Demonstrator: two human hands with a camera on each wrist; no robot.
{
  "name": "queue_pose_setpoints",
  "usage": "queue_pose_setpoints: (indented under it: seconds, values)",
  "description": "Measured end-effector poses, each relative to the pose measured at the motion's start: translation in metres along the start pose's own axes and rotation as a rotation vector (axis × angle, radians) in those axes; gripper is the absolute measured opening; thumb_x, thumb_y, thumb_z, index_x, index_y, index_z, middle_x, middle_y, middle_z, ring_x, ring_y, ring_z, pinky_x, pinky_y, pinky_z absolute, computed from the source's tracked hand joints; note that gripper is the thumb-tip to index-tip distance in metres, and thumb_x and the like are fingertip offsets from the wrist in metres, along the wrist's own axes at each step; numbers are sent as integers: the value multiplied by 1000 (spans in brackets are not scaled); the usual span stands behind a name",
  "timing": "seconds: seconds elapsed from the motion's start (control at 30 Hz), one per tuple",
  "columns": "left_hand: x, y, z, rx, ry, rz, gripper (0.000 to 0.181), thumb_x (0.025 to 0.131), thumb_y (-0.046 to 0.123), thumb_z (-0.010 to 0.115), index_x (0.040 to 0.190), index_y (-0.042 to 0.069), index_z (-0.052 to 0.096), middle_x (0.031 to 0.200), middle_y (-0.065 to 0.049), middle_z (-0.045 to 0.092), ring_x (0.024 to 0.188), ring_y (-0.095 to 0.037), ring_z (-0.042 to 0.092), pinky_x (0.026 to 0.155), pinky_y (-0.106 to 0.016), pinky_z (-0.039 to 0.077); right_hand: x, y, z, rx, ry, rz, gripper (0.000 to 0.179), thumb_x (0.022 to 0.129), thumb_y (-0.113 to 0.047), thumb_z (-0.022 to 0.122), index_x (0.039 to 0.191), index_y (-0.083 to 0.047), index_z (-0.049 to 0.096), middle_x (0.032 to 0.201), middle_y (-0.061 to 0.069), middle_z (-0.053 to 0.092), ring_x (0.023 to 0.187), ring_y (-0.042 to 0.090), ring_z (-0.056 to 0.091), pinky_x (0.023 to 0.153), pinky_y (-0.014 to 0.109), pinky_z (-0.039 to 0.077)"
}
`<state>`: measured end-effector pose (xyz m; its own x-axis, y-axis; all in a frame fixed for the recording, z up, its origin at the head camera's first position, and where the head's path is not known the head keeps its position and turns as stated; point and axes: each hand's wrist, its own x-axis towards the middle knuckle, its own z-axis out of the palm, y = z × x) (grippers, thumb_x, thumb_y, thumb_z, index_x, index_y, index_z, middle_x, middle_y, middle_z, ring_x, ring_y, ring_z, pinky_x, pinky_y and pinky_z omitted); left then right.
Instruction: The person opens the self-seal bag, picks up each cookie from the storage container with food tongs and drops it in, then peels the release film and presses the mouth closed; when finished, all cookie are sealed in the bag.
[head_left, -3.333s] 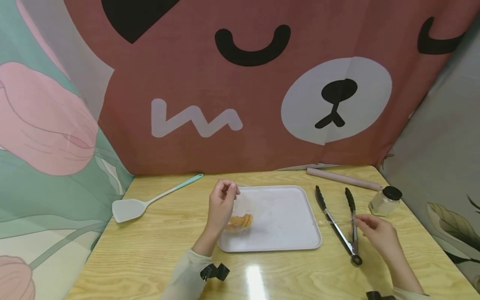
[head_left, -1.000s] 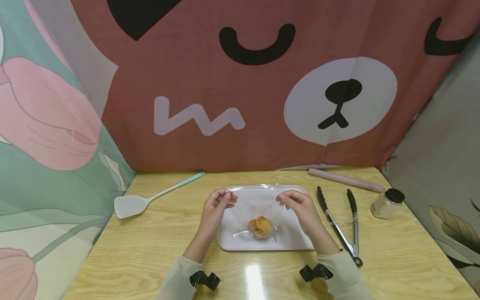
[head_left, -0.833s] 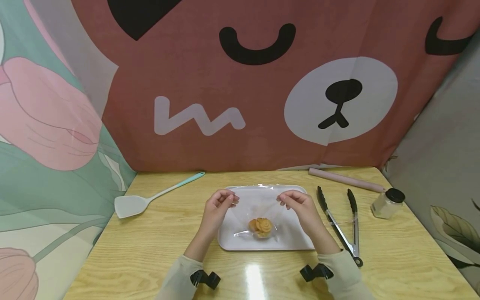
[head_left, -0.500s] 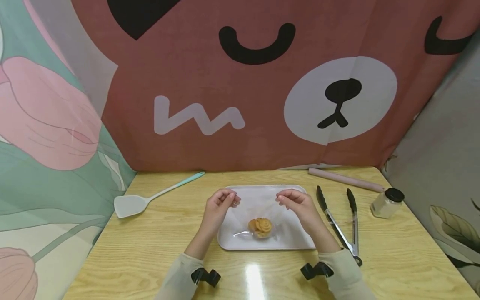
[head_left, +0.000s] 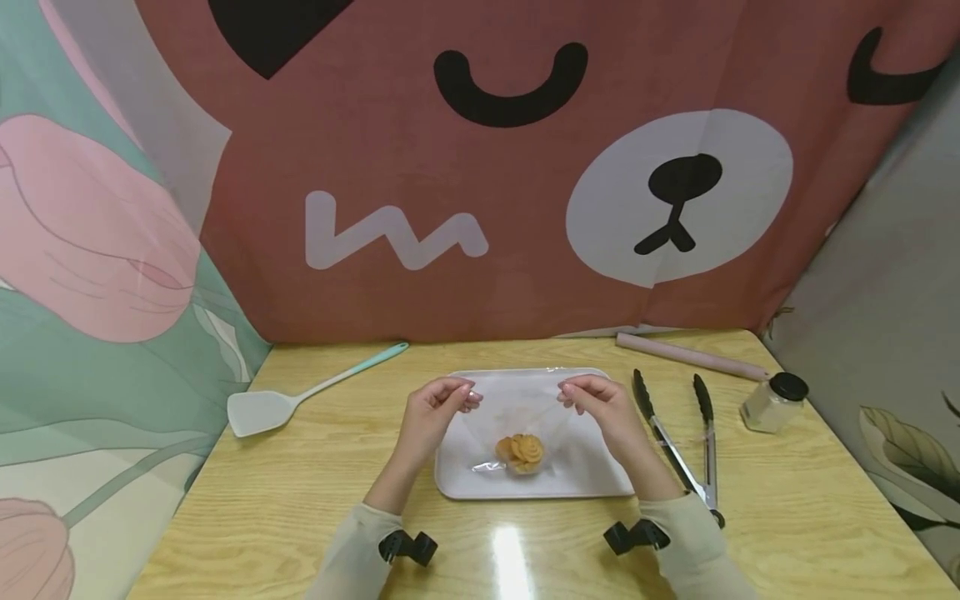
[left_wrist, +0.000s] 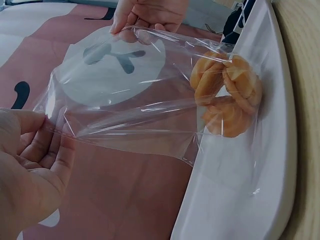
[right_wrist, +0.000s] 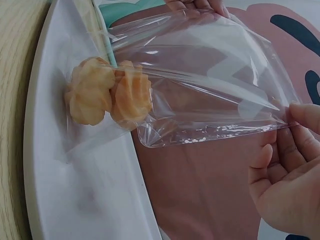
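Between both hands hangs a clear plastic bag [left_wrist: 135,100], with a few golden ridged cookies [head_left: 522,452] gathered at its bottom. My left hand [head_left: 438,412] pinches the upper left corner of the bag between thumb and fingers. At the opposite corner my right hand [head_left: 603,408] pinches it likewise, as the right wrist view shows near the thumb [right_wrist: 305,115]. The bag's top edge is spread between the two hands. Below it lies a white tray [head_left: 592,479]; whether the bag's bottom touches the tray I cannot tell.
Black-tipped metal tongs [head_left: 678,458] lie spread just right of the tray, partly behind the right forearm. Beyond them are a black-lidded glass jar [head_left: 774,403] and a pinkish rod [head_left: 690,357]. A spatula [head_left: 262,414] with a mint handle lies at left.
From beside the tongs, my right hand has come left to the bag's upper right corner. The bag and cookies are now centred over the tray. Over the last second the hands barely moved.
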<state>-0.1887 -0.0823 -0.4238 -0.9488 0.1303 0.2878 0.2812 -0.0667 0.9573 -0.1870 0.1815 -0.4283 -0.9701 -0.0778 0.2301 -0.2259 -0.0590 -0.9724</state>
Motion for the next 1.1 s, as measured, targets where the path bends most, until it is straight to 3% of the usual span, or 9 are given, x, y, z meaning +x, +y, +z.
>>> queue_pose_setpoints:
  seconds: [0.27, 0.6, 0.83, 1.1]
  values:
    - [1, 0, -5, 7, -39, 19, 20, 92, 8, 61, 100, -11, 64, 90, -26, 68, 76, -12, 69, 73, -38, 56, -1, 3, 0, 43, 17, -71, 9, 89, 0, 62, 91, 6, 68, 76, -4, 68, 67, 7, 61, 57, 20, 47]
    - [5, 1, -16, 64, -145, 33, 21, 94, 11, 60, 105, -6, 64, 94, -23, 69, 82, -14, 69, 77, -41, 55, 1, 8, 0, 91, 4, -166, 11, 88, 7, 59, 94, 4, 68, 77, -2, 67, 67, 8, 60, 58, 20, 48]
    - [6, 0, -20, 52, -178, 81, 16, 93, 5, 59, 101, -9, 63, 94, -27, 67, 83, -11, 68, 78, -36, 55, 2, 10, -4, 100, -67, -230, 23, 89, 12, 55, 94, -5, 69, 80, -2, 66, 70, 7, 60, 59, 19, 48]
    - [4, 0, -21, 56, -218, 140, 11, 92, -1, 58, 97, -9, 63, 97, -26, 66, 87, -14, 66, 82, -41, 54, 3, 11, -9, 71, -162, -322, 24, 87, 17, 51, 90, -1, 67, 86, -2, 64, 73, 8, 59, 62, 20, 49]
